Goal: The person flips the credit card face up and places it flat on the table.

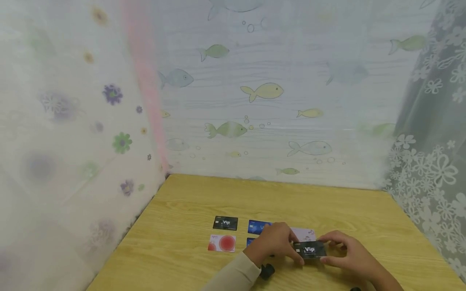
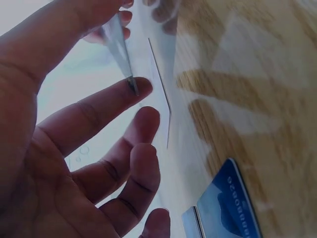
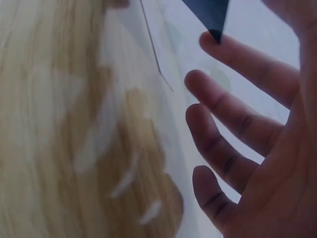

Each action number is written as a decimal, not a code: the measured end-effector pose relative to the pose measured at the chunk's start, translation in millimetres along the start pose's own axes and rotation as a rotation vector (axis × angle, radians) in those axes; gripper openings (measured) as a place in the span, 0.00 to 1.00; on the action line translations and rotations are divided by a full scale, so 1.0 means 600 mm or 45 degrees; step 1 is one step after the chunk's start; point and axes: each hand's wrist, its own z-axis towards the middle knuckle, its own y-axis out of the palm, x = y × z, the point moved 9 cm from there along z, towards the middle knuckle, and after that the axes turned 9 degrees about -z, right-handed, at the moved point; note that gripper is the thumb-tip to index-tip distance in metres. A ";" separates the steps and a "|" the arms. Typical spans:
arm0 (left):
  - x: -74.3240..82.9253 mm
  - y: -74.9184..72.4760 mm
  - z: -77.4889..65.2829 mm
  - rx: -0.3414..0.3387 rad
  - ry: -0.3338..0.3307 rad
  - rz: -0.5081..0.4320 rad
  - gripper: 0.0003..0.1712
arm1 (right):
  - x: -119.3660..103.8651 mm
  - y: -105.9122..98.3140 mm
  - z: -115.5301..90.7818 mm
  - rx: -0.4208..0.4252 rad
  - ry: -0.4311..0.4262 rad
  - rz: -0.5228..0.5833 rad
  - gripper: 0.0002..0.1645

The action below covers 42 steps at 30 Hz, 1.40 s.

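Observation:
Both hands hold a black Vip card (image 1: 309, 250) just above the table at the right, its printed face toward the head camera. My left hand (image 1: 276, 241) pinches its left end between thumb and index finger; the other fingers are loosely bent, as the left wrist view shows. At the opposite end, my right hand (image 1: 349, 255) grips the card with thumb and index finger. A corner of the dark card (image 3: 210, 17) shows at the top of the right wrist view. Just behind it, a pale pink card (image 1: 305, 233) lies flat, partly covered.
Left of the hands lie another black Vip card (image 1: 225, 223) and a white card with red circles (image 1: 223, 243). Two blue cards, one behind (image 1: 256, 227) and one in front (image 1: 250, 241), are partly hidden by the left hand. A small black object (image 1: 267, 271) sits near the left wrist.

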 end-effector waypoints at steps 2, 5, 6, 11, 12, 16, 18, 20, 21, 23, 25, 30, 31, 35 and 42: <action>-0.003 0.001 0.000 0.006 -0.017 0.055 0.25 | -0.001 0.002 0.000 0.010 -0.021 -0.057 0.27; -0.006 0.004 0.002 0.006 -0.021 0.150 0.25 | 0.000 0.009 0.000 0.003 -0.030 -0.121 0.26; -0.008 0.006 0.003 0.007 -0.020 0.178 0.24 | 0.000 0.011 0.001 -0.008 -0.033 -0.128 0.26; -0.012 0.011 0.009 0.029 -0.011 0.267 0.24 | -0.003 0.017 0.004 -0.042 -0.053 -0.169 0.26; -0.012 0.011 0.009 0.035 -0.011 0.276 0.24 | -0.004 0.018 0.005 -0.046 -0.055 -0.172 0.26; -0.006 0.009 0.007 0.049 -0.004 0.319 0.24 | -0.004 0.022 0.007 -0.065 -0.050 -0.192 0.27; -0.003 0.008 0.006 0.061 0.003 0.353 0.24 | -0.004 0.023 0.008 -0.066 -0.052 -0.204 0.28; -0.001 0.008 0.005 0.069 0.002 0.386 0.24 | -0.004 0.023 0.009 -0.066 -0.048 -0.208 0.29; -0.001 0.009 0.005 0.067 -0.002 0.392 0.24 | -0.003 0.024 0.009 -0.073 -0.041 -0.204 0.29; -0.004 0.012 0.005 0.063 -0.012 0.402 0.23 | -0.002 0.027 0.009 -0.091 -0.027 -0.196 0.29; -0.007 0.016 0.005 0.057 -0.019 0.399 0.23 | -0.001 0.030 0.008 -0.117 -0.010 -0.182 0.29; -0.005 0.011 0.003 0.067 -0.010 0.372 0.23 | -0.005 0.027 0.008 -0.152 0.005 -0.183 0.32; -0.004 0.009 0.003 0.073 -0.009 0.368 0.23 | -0.006 0.025 0.009 -0.148 0.003 -0.192 0.32; -0.001 0.004 0.003 0.089 -0.009 0.354 0.23 | -0.007 0.021 0.012 -0.132 0.003 -0.221 0.33; 0.003 0.005 0.000 0.087 -0.011 0.368 0.23 | -0.002 0.022 0.009 -0.136 0.025 -0.218 0.34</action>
